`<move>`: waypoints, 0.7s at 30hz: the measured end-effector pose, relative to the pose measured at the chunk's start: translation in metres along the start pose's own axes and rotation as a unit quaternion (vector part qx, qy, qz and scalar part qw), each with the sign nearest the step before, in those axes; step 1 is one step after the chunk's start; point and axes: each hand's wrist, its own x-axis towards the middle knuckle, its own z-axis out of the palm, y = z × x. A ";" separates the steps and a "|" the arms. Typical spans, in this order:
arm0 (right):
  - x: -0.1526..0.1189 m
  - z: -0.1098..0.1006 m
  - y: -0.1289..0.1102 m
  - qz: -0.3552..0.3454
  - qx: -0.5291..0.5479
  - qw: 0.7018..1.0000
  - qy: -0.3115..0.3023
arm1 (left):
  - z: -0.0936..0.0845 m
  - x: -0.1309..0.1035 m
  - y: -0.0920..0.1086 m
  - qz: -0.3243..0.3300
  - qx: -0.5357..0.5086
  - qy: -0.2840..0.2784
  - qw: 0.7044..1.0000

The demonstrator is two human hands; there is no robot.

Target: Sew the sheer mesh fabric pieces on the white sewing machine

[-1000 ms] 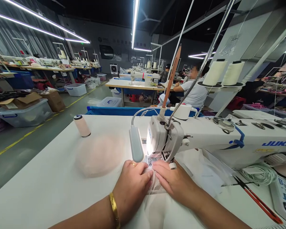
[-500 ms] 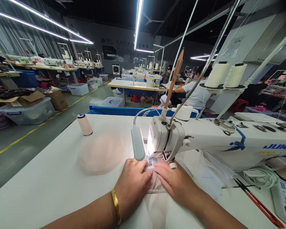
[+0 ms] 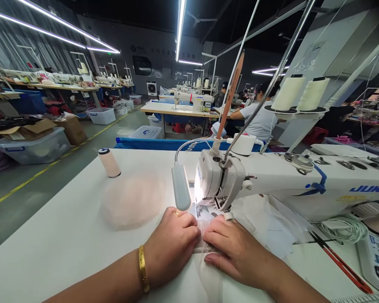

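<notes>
A strip of sheer pale fabric [image 3: 208,273] runs over the table to the needle area of a white sewing machine [image 3: 219,179]. Just left of the presser foot, my left hand [image 3: 173,246], with a ring and a gold bangle, has its fingers curled together on the fabric's edge. My right hand [image 3: 233,248] rests on the fabric's right side, its fingers stretched out and the thumb apart below them. A small lamp [image 3: 181,187] hangs over my left fingers and lights the needle, which I cannot make out clearly.
To the left lie a sheer pale fabric heap [image 3: 132,202] and an upright peach thread cone [image 3: 109,163]. Red-handled tweezers [image 3: 341,263], a coil of pale cord [image 3: 344,228] and a control box [image 3: 377,256] lie right. A co-worker in white [image 3: 255,120] sits beyond.
Both hands have drawn slightly back from the needle. My right thumb has come away from the fingers, and the right hand is more spread. The view has shifted slightly.
</notes>
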 end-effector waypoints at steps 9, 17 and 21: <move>0.003 0.005 0.001 -0.026 0.020 0.997 0.063 | 0.005 0.004 -0.011 0.019 0.015 -0.003 1.000; 0.002 -0.001 -0.004 -0.011 -0.004 0.999 0.033 | 0.002 0.005 -0.012 0.067 -0.028 0.009 0.997; 0.000 0.000 -0.003 -0.005 -0.030 0.999 0.042 | 0.004 0.003 -0.013 0.078 -0.013 0.008 0.997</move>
